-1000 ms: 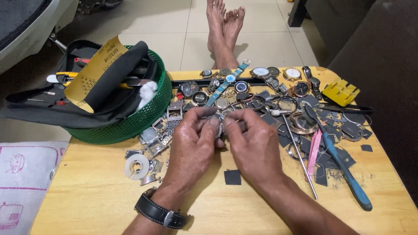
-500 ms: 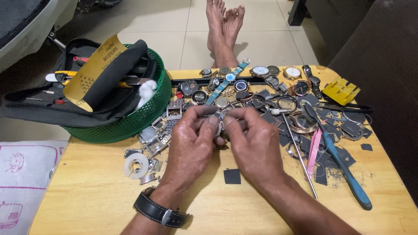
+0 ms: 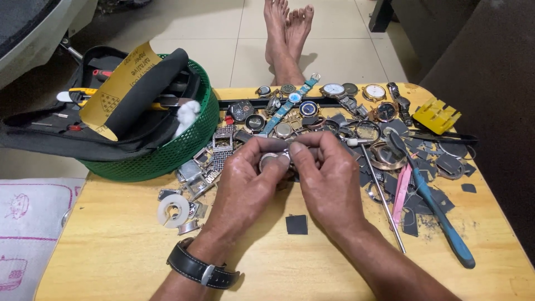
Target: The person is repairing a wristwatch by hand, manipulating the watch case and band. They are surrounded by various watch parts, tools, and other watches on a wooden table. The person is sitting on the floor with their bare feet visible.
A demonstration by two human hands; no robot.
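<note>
Two hands meet over the middle of the pale wooden surface (image 3: 111, 251), both pinched on one small round silver-grey metal watch case (image 3: 271, 161): the left hand (image 3: 245, 187), with a black leather strap watch on its wrist (image 3: 198, 268), grips it from nine o'clock, and the right hand (image 3: 329, 184) presses in from three o'clock. The case looks closed or nearly so; whether its back is seated I cannot tell, so the work seems mid-way, with many loose watches (image 3: 334, 89) at twelve o'clock not in hand. A green plastic mesh basket (image 3: 184, 150) crowds ten o'clock; a blue-handled tool (image 3: 440, 223) and a thin metal rod (image 3: 384, 200) lie at three o'clock. Room to move lies at six and seven o'clock, toward the near edge, apart from a small black square (image 3: 296, 224).
</note>
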